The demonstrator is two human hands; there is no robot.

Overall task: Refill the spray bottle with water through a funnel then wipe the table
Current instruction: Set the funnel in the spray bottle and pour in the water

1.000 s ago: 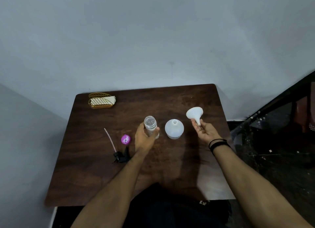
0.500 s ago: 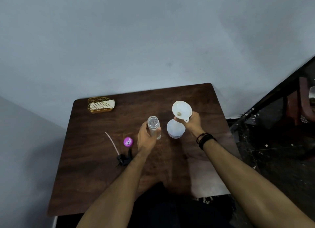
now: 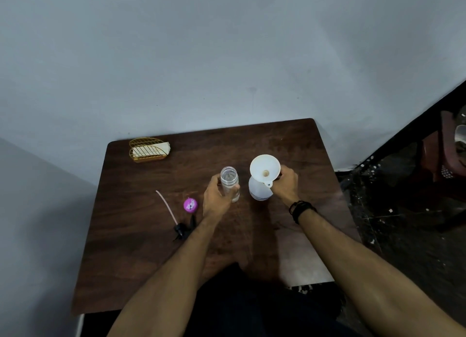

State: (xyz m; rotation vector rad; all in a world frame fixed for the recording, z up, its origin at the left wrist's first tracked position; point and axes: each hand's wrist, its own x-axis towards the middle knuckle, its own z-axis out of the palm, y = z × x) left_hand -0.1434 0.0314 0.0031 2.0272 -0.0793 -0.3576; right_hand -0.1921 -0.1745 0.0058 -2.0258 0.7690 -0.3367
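My left hand (image 3: 216,198) grips an open clear water bottle (image 3: 229,182) standing upright at the middle of the brown table (image 3: 290,150). My right hand (image 3: 286,183) holds a white funnel (image 3: 264,168) by its rim, mouth up, over the white round spray bottle (image 3: 259,192) just right of the clear bottle. Whether the funnel's spout sits inside the neck is hidden. The black spray head (image 3: 180,229) with its pale dip tube (image 3: 166,205) lies on the table to the left, beside a purple cap (image 3: 190,205).
A gold wire holder (image 3: 147,151) with white folded cloths stands at the table's back left corner. A pale wall rises behind the table. To the right lies a dark speckled floor with a reddish chair (image 3: 446,155).
My right hand carried the funnel from right of the spray bottle to above it and turned its mouth upward. The left hand stayed on the clear bottle.
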